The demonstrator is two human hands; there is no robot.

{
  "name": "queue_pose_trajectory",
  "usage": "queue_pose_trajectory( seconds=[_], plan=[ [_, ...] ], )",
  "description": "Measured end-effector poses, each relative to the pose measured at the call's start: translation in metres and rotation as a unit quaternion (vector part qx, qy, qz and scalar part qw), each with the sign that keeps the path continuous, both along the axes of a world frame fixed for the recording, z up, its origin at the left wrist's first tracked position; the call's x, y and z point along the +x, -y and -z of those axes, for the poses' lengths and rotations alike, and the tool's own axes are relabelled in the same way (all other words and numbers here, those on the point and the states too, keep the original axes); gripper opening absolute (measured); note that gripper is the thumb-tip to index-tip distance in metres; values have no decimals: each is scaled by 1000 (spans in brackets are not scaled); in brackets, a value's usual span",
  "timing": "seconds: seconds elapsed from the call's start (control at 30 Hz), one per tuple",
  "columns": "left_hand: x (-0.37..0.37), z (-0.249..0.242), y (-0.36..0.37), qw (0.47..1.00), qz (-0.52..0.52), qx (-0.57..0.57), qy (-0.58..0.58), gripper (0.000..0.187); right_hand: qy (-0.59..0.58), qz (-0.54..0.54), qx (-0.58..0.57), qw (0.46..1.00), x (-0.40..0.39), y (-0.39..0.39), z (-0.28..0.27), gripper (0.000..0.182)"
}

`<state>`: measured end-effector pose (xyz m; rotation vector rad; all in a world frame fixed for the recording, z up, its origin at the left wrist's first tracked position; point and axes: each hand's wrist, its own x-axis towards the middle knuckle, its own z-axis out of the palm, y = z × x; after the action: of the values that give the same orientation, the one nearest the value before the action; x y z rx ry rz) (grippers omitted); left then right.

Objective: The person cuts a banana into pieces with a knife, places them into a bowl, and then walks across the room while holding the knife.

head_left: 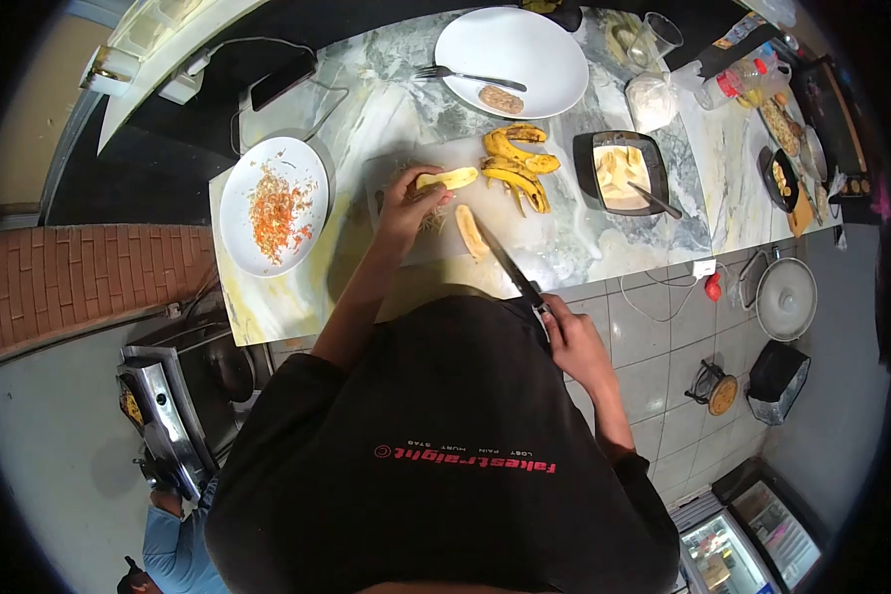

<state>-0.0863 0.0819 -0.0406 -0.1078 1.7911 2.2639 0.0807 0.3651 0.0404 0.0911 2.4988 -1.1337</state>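
My left hand (413,203) is closed on a piece of peeled banana (447,179), held over the pale cutting board (444,236). In my right hand (567,337) is the handle of a knife (508,263), its blade pointing up and left across the board. Another banana piece (470,233) lies flat on the board beside the blade. Yellow-brown banana peels (518,163) are heaped at the board's upper right. Some thin shreds lie under my left hand.
A white plate with orange and pale shreds (274,206) is at left. Behind stands a large white plate (540,59) with a fork (480,79). At right are a dark square bowl (626,173) and a bag of white powder (651,101). Another person (173,540) is lower left.
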Motion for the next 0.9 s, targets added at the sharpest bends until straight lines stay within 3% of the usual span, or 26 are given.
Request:
queue_pose_trajectory(
  seconds=[0.13,0.23,0.37,0.43,0.57,0.63,0.83,0.9],
  plan=[
    [2,13,-8,1000,15,-18,-7,31,-12,-34,-5,999,-4,2,2,30],
    [5,28,-22,996,2,-22,-92,35,-13,-9,10,1000,-4,-7,-15,28],
    [8,36,-29,995,48,-78,-38,34,5,24,29,999,-1,-17,-36,27],
    [10,28,-32,963,34,-240,-113,33,-1,31,31,999,-1,-16,-35,28],
    [15,13,-32,939,45,-290,-178,33,-48,-1,47,998,-5,-4,-18,29],
    [13,24,-30,876,39,-406,-256,35,-53,-5,64,997,-7,5,-14,31],
    [11,29,-31,835,14,-463,-297,32,-80,1,83,993,-13,19,-3,32],
    [10,25,-34,843,17,-458,-281,31,-85,-2,79,993,-16,22,1,31]
  ],
)
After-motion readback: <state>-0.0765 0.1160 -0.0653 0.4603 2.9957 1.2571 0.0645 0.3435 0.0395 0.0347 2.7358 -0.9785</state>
